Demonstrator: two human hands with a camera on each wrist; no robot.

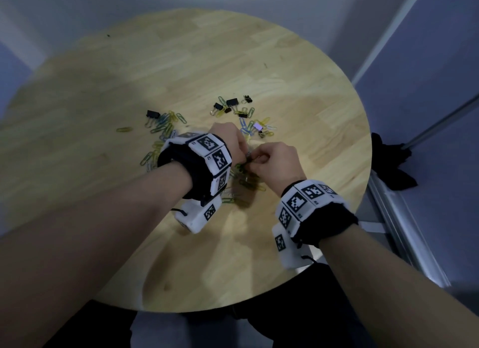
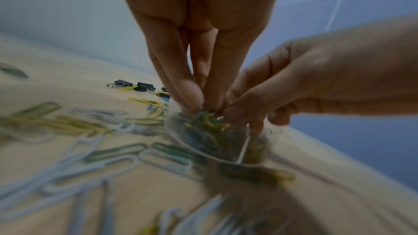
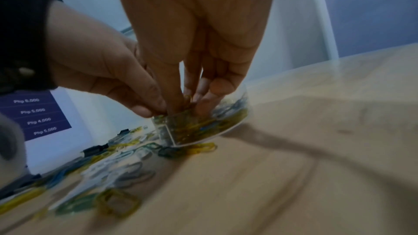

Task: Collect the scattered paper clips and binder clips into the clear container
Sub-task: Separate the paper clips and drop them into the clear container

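Hands (image 1: 248, 150), fingertips pinching paper clips (image 2: 208, 119) over the clear container (image 2: 203, 149), table edge (image 2: 339, 163) beside.

I count two hands (image 1: 259, 156) over one clear container (image 2: 210, 142), about seven black binder clips (image 1: 232, 102) beyond my grip, and paper clips (image 1: 166, 126) too many to count.

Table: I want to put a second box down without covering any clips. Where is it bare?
The table is bare along its far edge, beyond the binder clips, on its left part past the lone yellow clip, and near the person, below the wrists. It is crowded mid-table, around both hands and the container.
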